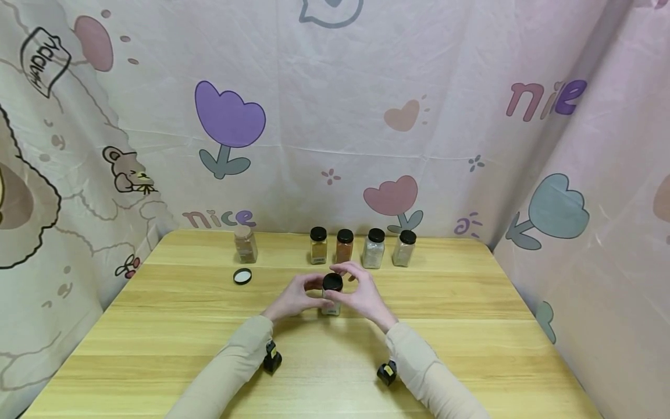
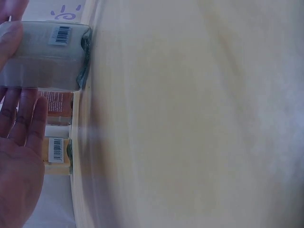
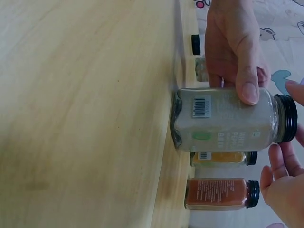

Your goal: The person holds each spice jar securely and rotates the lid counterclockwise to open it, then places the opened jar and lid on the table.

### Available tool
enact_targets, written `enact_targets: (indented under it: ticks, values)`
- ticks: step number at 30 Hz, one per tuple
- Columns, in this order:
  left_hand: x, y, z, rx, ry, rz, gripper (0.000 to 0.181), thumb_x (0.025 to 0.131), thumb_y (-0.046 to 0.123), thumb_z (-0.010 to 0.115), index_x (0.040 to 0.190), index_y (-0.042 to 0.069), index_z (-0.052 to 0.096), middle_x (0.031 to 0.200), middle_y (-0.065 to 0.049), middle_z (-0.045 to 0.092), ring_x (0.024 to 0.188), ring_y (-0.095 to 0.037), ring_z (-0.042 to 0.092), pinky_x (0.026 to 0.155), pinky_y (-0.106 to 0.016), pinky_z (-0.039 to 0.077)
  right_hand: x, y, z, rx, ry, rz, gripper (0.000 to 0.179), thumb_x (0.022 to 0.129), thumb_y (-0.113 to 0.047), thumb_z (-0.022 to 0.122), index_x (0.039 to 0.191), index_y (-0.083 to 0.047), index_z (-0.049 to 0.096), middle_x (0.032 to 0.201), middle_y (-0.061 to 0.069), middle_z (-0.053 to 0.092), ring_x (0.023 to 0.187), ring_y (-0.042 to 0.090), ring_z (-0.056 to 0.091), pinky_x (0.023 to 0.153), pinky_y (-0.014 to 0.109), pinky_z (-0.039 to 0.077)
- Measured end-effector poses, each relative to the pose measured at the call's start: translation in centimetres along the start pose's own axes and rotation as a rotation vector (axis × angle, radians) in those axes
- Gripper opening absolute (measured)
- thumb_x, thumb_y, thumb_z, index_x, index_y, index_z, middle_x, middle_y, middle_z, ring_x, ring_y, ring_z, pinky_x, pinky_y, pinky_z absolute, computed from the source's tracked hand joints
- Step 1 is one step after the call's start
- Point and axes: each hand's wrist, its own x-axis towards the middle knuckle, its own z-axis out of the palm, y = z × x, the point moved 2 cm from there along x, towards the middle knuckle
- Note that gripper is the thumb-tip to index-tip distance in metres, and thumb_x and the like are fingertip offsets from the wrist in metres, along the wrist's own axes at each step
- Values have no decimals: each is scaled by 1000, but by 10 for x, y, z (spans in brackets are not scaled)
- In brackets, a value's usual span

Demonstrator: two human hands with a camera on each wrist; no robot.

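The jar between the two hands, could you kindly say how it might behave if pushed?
The jar is probably stiff, given its clear, glassy walls. Its flat sides should resist rolling, though its tall, narrow shape may tip if pushed high.

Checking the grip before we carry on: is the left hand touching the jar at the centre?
Touching. The right wrist view shows it: the left hand has its thumb lying over the side of the jar, no gap visible.
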Motion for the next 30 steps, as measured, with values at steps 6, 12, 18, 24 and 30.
enact_targets:
  ticks: [6, 12, 18, 24, 30]
  values:
    - [0, 0, 0, -2, 4, 11, 52, 83, 12, 83, 130, -1, 62, 126, -20, 69, 115, -35, 67, 106, -51, 53, 0, -3, 1, -37, 48, 18, 47, 74, -15, 90, 115, -3, 70, 111, 10, 70, 98, 21, 61, 90, 43, 50]
    - [1, 0, -1, -9, 6, -6, 54, 82, 12, 83, 130, 1, 62, 127, -19, 69, 115, -34, 67, 107, -52, 52, 1, -6, 0, -47, 38, -16, 39, 77, -12, 87, 113, -3, 72, 111, 10, 72, 102, 25, 64, 90, 45, 52]
    - [1, -2, 0, 12, -3, -15, 55, 82, 13, 83, 132, 1, 62, 128, -18, 69, 116, -33, 67, 108, -50, 52, 0, -3, 1, -37, -4, 34, 47, 76, -14, 88, 120, -8, 70, 117, 8, 69, 110, 24, 61, 95, 48, 50]
    - [1, -2, 0, 10, 3, 3, 51, 82, 12, 83, 128, 2, 64, 125, -18, 70, 116, -34, 67, 107, -53, 51, -1, -2, 3, -37, 28, 65, 50, 72, -19, 91, 116, -8, 71, 111, 8, 68, 102, 23, 59, 95, 53, 49]
    - [1, -2, 1, -3, 6, 19, 49, 82, 10, 84, 126, 2, 65, 124, -18, 70, 115, -35, 67, 107, -55, 50, -1, -2, 2, -38, 31, 94, 48, 72, -17, 91, 116, -8, 72, 109, 7, 69, 101, 19, 59, 94, 51, 51]
